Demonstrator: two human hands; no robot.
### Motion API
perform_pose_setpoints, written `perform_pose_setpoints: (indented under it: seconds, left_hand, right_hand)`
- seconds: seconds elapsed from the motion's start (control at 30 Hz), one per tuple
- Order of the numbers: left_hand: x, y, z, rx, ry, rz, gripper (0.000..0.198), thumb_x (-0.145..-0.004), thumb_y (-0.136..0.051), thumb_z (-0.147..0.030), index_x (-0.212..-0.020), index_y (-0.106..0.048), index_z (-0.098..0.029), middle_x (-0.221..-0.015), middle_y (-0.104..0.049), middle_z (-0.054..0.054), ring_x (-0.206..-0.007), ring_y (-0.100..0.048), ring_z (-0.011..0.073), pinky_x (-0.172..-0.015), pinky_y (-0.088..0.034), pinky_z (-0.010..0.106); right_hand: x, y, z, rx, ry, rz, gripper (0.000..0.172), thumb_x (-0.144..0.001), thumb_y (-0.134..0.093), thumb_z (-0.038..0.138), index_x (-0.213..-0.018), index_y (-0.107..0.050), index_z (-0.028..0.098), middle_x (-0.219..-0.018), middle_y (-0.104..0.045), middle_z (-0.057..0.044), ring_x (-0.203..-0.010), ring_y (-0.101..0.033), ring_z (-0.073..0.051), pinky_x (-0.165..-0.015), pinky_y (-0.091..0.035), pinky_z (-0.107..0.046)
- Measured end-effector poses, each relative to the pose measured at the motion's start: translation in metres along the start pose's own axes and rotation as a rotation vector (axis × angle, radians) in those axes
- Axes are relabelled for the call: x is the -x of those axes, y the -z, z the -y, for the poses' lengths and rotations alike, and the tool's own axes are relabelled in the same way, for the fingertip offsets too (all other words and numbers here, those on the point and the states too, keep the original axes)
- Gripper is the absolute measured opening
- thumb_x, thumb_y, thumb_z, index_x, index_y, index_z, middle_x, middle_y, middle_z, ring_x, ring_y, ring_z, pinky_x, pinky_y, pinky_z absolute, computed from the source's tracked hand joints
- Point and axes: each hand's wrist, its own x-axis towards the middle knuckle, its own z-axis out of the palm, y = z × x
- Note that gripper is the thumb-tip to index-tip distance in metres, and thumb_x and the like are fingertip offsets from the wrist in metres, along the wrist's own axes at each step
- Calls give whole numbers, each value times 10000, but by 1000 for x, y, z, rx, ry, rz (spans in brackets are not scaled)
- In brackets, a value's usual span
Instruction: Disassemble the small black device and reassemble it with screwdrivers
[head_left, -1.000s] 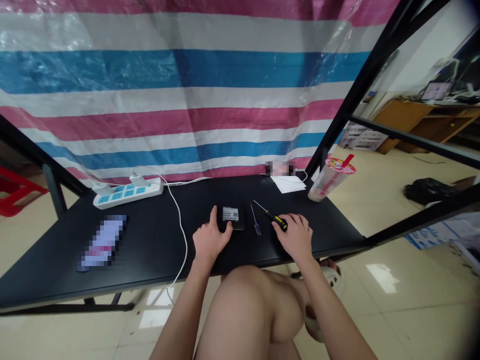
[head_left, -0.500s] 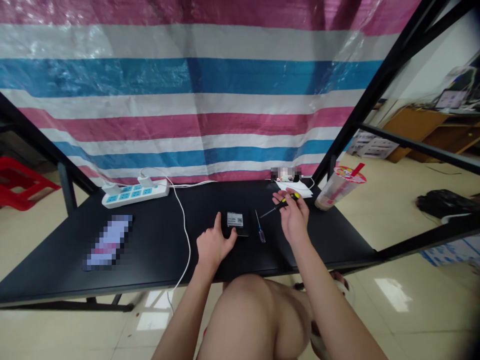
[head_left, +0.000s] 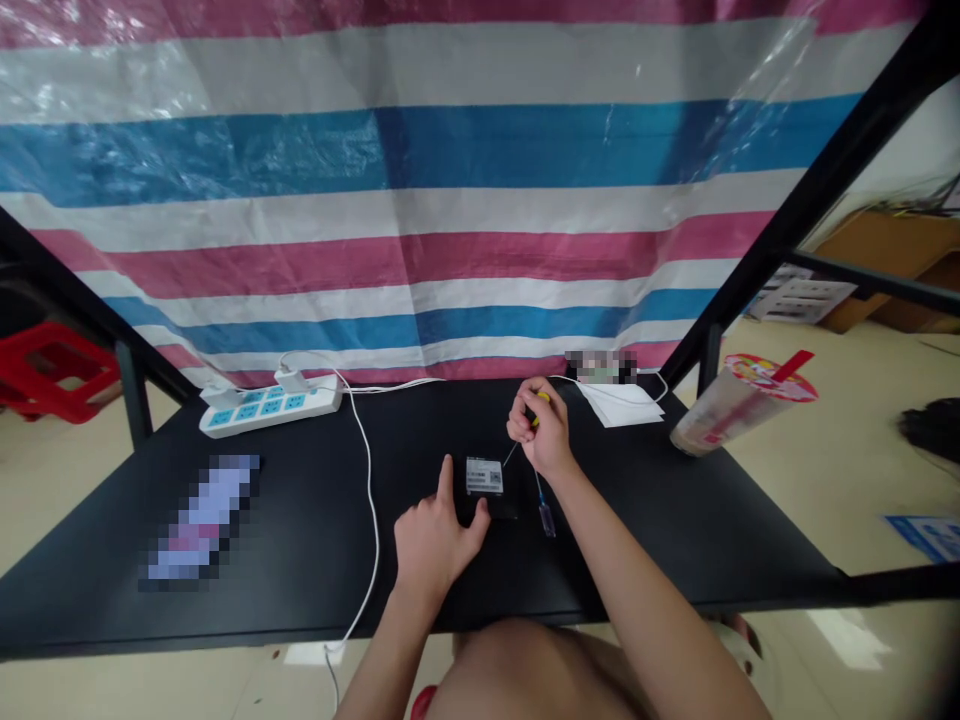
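Observation:
A flat black drive with a white label point(head_left: 484, 476), which looks like a solid-state drive, lies on the black table. My left hand point(head_left: 435, 530) steadies it, thumb on its near part and index finger stretched along its left edge. In my right hand point(head_left: 541, 430), the fingers are wrapped round the yellow-and-black handle of a screwdriver point(head_left: 537, 408). Its thin shaft slants down left to the drive's right side; whether the tip touches is too small to tell. A second screwdriver with a clear blue-purple handle point(head_left: 547, 518) lies right of the drive, partly beneath my right wrist.
A white power strip point(head_left: 270, 408) with plugs stands back left, its white cable point(head_left: 371, 500) crossing the table point(head_left: 300, 560). A blurred-out phone-like object point(head_left: 202, 520) lies at left. White paper point(head_left: 622, 405) and a lidded drink cup with red straw point(head_left: 739, 405) are at right.
My right hand has moved left and turned, bringing the screwdriver's shaft from beside the drive to its right side. My left hand stays at the drive. The view has shifted slightly.

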Motion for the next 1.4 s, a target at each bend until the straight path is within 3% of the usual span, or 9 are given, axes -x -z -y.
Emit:
perform_pose_setpoints:
  seconds: [0.3,0.43,0.53,0.67,0.77,0.87,1.07,1.23,1.4]
  left_hand:
    - [-1,-10,5,17,-18,24,863,-966,-538,-655,-1670,-389,-178,-869,-774,148,-774,-758,324,-674,-466,349]
    - [-16,7,2,118,43,28,635,-1004,-518,-601,-1517,-604,-236,-955,-795,139,-848,-762,326,-704,-460,350]
    - [-46,25,-4,185,44,-72,452,-1034,-503,-530,-1335,-715,-267,-936,-784,103,-862,-748,300,-714,-436,334]
    - [-91,29,-4,319,-272,-76,290,-1011,-576,-418,-1205,-739,-278,-931,-753,40,-832,-708,220,-701,-413,299]
    - [-110,16,1,446,-501,48,210,-971,-635,-352,-1108,-752,-243,-1001,-732,44,-924,-687,202,-781,-465,299]
    - [-113,0,6,532,-549,84,167,-970,-639,-337,-1045,-743,-230,-1046,-726,46,-990,-669,209,-890,-487,324]
    - [-112,-12,9,590,-572,72,163,-995,-612,-336,-1026,-737,-236,-1076,-732,46,-1028,-666,222,-940,-487,362]
    - [-114,-11,8,596,-564,67,146,-997,-609,-327,-1014,-730,-247,-1083,-734,33,-1024,-670,221,-931,-492,367]
    - [-113,-10,6,588,-563,63,134,-998,-613,-325,-994,-725,-251,-1054,-732,16,-1002,-662,214,-919,-489,365]
  right_hand:
    - [-3,1,-5,105,-71,171,264,-891,-731,405,-919,-521,248,-545,-459,102,-435,-297,-46,-450,-184,-192]
    - [-3,-4,-8,135,-142,269,306,-910,-726,417,-941,-463,264,-591,-486,101,-468,-328,-56,-447,-197,-179]
    - [1,-3,-9,158,-73,302,310,-951,-689,413,-951,-410,278,-720,-585,77,-466,-412,-62,-450,-281,-192]
    - [4,4,-7,264,167,224,316,-916,-751,369,-884,-463,244,-1120,-600,-32,-781,-642,-130,-728,-533,-323]
    - [2,15,-1,393,269,187,322,-838,-842,351,-832,-543,232,-1068,-549,-44,-879,-596,-171,-815,-512,-354]
    - [-1,28,7,423,225,221,281,-814,-875,365,-850,-626,240,-944,-581,-35,-834,-585,-184,-790,-491,-358]
    - [-1,45,17,350,36,338,294,-883,-836,339,-1107,-663,259,-1004,-748,-53,-938,-735,-225,-849,-563,-395]
    - [-2,48,13,331,201,449,168,-963,-741,283,-1123,-695,262,-1193,-699,-73,-1005,-733,-216,-903,-557,-404]
    - [1,44,9,412,339,377,214,-893,-815,175,-1069,-733,265,-1034,-670,-32,-940,-701,-172,-844,-537,-330]
